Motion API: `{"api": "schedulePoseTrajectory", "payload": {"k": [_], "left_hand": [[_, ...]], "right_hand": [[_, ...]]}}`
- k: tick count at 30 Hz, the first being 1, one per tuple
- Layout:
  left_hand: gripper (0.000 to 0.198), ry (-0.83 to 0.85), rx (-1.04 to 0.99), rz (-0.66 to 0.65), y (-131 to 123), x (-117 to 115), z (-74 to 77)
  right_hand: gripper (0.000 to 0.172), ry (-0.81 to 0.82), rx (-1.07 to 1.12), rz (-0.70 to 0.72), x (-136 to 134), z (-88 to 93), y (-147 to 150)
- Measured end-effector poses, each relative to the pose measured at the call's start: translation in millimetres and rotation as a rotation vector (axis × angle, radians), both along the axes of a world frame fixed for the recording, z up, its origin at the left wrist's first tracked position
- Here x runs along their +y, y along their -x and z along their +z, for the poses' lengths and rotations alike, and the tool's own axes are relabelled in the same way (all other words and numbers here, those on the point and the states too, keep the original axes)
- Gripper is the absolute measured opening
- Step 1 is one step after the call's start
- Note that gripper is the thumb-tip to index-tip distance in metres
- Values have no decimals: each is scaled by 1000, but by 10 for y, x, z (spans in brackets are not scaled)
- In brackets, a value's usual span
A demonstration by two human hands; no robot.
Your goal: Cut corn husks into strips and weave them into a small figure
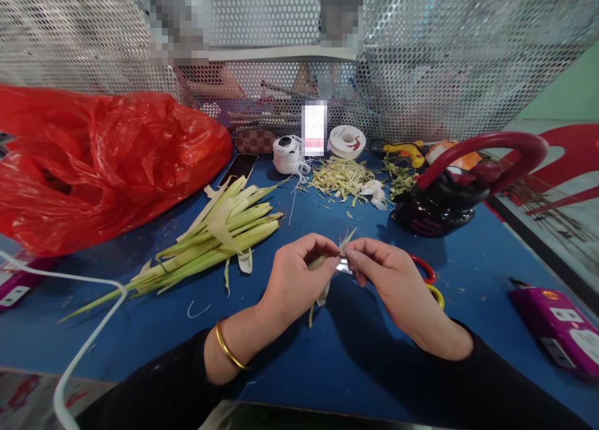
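Observation:
Both hands meet above the middle of the blue table (290,367). My left hand (292,277) is closed on a pale corn husk piece (322,293), whose ends stick out above and below the fingers. The thumb and fingers of my right hand (395,280) pinch the frayed tip of the same husk. Scissors (425,268) with red and yellow handles lie partly hidden behind my right hand, and a bit of their shiny blade shows between the hands. To the left lies a bundle of green-yellow corn husks (219,236).
A red plastic bag (116,161) fills the left side. Behind are a ball of white string (287,156), a white spool (347,141), husk scraps (341,177) and a phone (239,168). At right stand a black red-handled pot (435,208) and a purple power strip (556,327). A white cable (98,330) crosses lower left.

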State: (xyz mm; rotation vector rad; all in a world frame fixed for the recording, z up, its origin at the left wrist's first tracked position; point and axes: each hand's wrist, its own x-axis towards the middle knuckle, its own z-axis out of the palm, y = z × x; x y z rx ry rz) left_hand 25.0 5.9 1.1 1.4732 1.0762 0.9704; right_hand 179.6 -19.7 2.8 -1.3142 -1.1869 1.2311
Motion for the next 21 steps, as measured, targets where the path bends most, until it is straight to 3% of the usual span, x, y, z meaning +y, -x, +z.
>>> {"api": "schedulePoseTrajectory", "payload": {"k": [6, 13, 21], "left_hand": [[11, 64, -73, -12, 4, 1, -2], [12, -33, 91, -9, 31, -8, 18], [18, 190, -124, -63, -9, 11, 34]], "right_hand": [[17, -43, -52, -28, -7, 1, 16], [18, -41, -59, -31, -17, 2, 41], [17, -26, -5, -33, -8, -31, 20]]}}
